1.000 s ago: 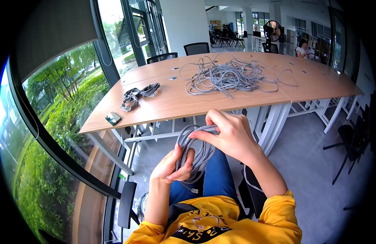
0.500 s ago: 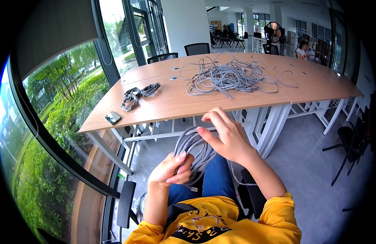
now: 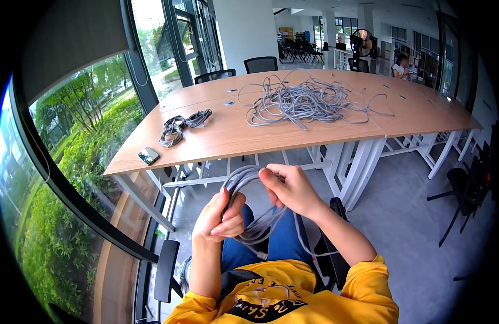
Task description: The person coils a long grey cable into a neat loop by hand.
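A coil of grey cable (image 3: 260,227) hangs above my lap, held between both hands. My left hand (image 3: 222,216) wraps round the left side of the loops. At the upper right of the coil, my right hand (image 3: 290,189) has its fingers curled over the cable with the thumb pressed on it. A loose strand runs down from the right hand past my right thigh towards the armrest. A connector end (image 3: 262,255) dangles at the bottom of the coil.
The wooden table (image 3: 222,146) stands in front of me. On it lie a large tangled cable pile (image 3: 309,102), a smaller bundled cable (image 3: 176,129) and a phone (image 3: 149,156). Chair armrests (image 3: 167,270) flank me. A person (image 3: 400,67) sits far off at the right.
My right hand has come down and its spread fingers have closed on the cable. My left hand and the coil have shifted slightly up and left.
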The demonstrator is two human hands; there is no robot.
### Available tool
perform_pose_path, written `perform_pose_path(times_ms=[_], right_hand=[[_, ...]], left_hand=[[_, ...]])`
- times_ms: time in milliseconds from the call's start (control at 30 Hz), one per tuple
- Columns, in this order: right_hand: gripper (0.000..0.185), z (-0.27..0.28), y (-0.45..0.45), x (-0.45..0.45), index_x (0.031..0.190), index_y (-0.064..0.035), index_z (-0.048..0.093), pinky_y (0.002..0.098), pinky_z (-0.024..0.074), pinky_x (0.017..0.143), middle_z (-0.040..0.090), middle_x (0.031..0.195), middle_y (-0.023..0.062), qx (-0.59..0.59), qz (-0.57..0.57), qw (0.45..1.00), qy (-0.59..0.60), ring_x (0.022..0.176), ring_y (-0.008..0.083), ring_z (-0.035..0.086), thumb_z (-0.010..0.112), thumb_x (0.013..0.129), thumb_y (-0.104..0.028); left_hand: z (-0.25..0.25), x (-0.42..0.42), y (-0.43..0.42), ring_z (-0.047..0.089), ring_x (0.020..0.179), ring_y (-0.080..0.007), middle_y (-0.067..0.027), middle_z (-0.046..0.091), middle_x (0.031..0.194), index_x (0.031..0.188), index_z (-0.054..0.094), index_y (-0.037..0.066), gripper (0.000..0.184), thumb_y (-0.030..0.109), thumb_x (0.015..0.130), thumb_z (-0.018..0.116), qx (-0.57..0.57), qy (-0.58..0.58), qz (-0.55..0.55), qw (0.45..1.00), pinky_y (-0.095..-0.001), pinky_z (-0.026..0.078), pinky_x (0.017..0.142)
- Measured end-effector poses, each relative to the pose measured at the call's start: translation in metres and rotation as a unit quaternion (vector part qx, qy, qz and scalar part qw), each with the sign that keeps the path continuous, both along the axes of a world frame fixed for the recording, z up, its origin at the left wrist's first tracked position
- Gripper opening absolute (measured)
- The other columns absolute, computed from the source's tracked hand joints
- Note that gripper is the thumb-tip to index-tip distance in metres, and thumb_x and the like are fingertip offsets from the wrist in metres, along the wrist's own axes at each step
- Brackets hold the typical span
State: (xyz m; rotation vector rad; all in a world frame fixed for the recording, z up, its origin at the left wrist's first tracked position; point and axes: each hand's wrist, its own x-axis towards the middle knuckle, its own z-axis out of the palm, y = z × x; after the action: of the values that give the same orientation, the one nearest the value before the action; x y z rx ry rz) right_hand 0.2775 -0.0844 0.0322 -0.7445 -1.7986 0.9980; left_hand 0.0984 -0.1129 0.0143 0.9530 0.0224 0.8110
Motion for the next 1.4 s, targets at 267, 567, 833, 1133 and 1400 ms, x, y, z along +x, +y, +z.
perform_pose_path(times_ms=[267, 567, 833, 1133, 1400], right_hand=[[0.057, 0.001, 0.002, -0.004, 0.046, -0.0028, 0.031, 0.0257, 0.0179, 0.039, 0.024, 0.045, -0.0039, -0.002, -0.036, 0.997, 0.066, 0.045, 0.0055, 0.023, 0.047, 0.081, -0.045], [0.057, 0.005, 0.0, 0.006, 0.046, -0.0017, 0.032, 0.0257, 0.0196, 0.04, 0.023, 0.045, -0.0028, 0.016, -0.072, 0.997, 0.013, 0.045, 0.006, 0.023, 0.049, 0.08, -0.044], [0.051, 0.002, -0.013, -0.001, 0.049, -0.0025, 0.033, 0.024, 0.0197, 0.041, 0.024, 0.048, -0.0043, -0.034, -0.033, 0.993, 0.104, 0.048, 0.005, 0.023, 0.047, 0.083, -0.038], [0.047, -0.009, -0.016, -0.012, 0.052, -0.001, 0.035, 0.0234, 0.0203, 0.042, 0.024, 0.049, -0.0041, -0.034, -0.06, 0.983, 0.17, 0.049, 0.0049, 0.023, 0.048, 0.084, -0.033], [0.049, 0.005, -0.002, 0.002, 0.054, -0.0055, 0.039, 0.0207, 0.027, 0.041, 0.033, 0.043, -0.0029, -0.069, 0.024, 0.994, 0.087, 0.044, 0.0039, 0.035, 0.041, 0.084, -0.045]], left_hand=[[-0.002, 0.002, 0.001, 0.019, 0.025, -0.002, 0.0047, 0.028, 0.034, 0.058, 0.033, 0.01, 0.045, 0.043, 0.087, 0.029, 0.0, -0.013, -0.032, 0.999, -0.0173, 0.013, 0.028], [0.006, 0.005, -0.001, 0.02, 0.026, -0.0034, 0.0031, 0.029, 0.034, 0.056, 0.033, 0.01, 0.044, 0.04, 0.088, 0.031, -0.006, 0.107, 0.055, 0.993, -0.0187, 0.014, 0.029], [0.011, 0.021, -0.015, 0.02, 0.027, -0.0045, 0.0027, 0.028, 0.034, 0.053, 0.031, 0.01, 0.046, 0.04, 0.088, 0.033, 0.039, 0.129, 0.166, 0.977, -0.0193, 0.014, 0.03], [0.0, 0.029, -0.014, 0.019, 0.028, -0.005, 0.0021, 0.027, 0.035, 0.053, 0.029, 0.01, 0.047, 0.042, 0.087, 0.033, 0.048, 0.107, 0.247, 0.962, -0.0204, 0.014, 0.03], [-0.007, 0.029, -0.018, 0.022, 0.025, -0.0032, 0.0045, 0.032, 0.035, 0.114, 0.03, -0.004, 0.059, 0.048, 0.084, 0.029, 0.094, -0.073, -0.028, 0.992, -0.0182, 0.016, 0.028]])
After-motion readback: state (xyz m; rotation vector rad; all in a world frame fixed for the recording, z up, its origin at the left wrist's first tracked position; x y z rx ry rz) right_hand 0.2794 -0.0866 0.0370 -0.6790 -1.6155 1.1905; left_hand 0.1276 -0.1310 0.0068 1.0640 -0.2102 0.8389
